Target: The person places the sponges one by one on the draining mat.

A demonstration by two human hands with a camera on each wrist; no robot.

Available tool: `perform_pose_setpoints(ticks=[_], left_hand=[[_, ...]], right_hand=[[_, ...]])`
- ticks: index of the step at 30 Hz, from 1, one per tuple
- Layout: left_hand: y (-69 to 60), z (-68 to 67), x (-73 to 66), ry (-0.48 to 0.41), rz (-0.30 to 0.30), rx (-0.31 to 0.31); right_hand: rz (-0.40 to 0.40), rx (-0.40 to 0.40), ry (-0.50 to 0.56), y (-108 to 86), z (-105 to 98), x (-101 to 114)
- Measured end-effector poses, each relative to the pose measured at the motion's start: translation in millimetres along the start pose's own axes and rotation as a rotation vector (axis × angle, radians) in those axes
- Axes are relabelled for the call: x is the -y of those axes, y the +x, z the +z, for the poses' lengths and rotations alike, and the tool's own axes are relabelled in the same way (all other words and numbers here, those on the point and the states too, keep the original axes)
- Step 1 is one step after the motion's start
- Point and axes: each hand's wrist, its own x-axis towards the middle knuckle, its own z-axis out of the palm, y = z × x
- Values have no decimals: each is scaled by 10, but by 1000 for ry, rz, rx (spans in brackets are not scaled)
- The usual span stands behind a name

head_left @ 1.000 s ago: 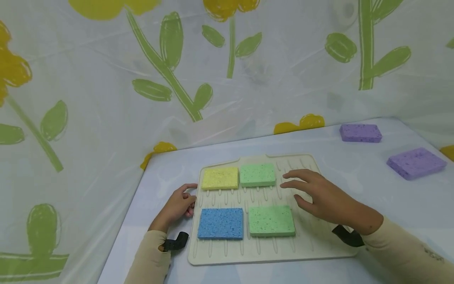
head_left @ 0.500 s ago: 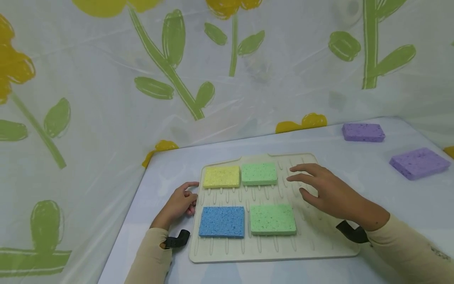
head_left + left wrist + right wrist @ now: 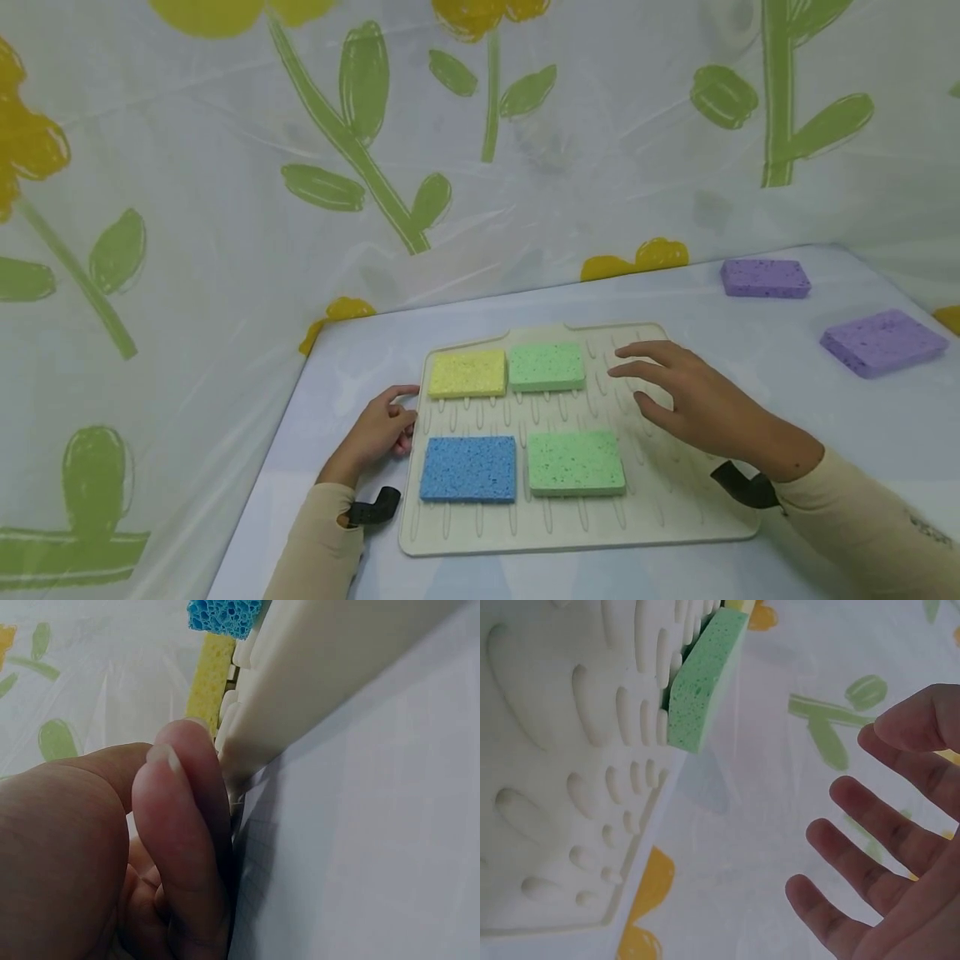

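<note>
A cream ridged draining board point(image 3: 585, 533) lies on the table with sponges on it. A yellow sponge point(image 3: 467, 374) and a green sponge point(image 3: 547, 367) sit along its far side. Nearer are a blue sponge point(image 3: 468, 469) and a second green sponge point(image 3: 576, 463). My left hand point(image 3: 377, 429) rests beside the board's left edge, fingers loosely bent and gripping nothing; the left wrist view puts its fingertips against or very near that edge. Over the board's right part hovers my right hand point(image 3: 693, 400), fingers spread and holding nothing, apart from the sponges.
Two purple sponges, one farther back point(image 3: 765, 278) and one closer point(image 3: 883, 342), lie on the table right of the board. A flower-printed sheet point(image 3: 585, 200) hangs behind the table. Each wrist wears a black strap.
My right hand has drawn slightly to the right and back over the board, then held nearly still. The left hand and the sponges stay put.
</note>
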Motion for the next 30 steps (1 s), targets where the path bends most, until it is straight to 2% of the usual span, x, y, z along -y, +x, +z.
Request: perform_pose_setpoints(ticks=[6,14,22,30], left_hand=[[-1,-3,-6,7,14,-7],[5,2,8,13,-10,1],[3,9,19,13,3,-8],[-6,12,22,16,2,-15]], right_hand=[[3,-30,-9,2,-6,-23],[21,-105,-27,15,-18,-56],[153,-128,-67,22,-44,-227],[227,-100,-131,-26,-53,-466]])
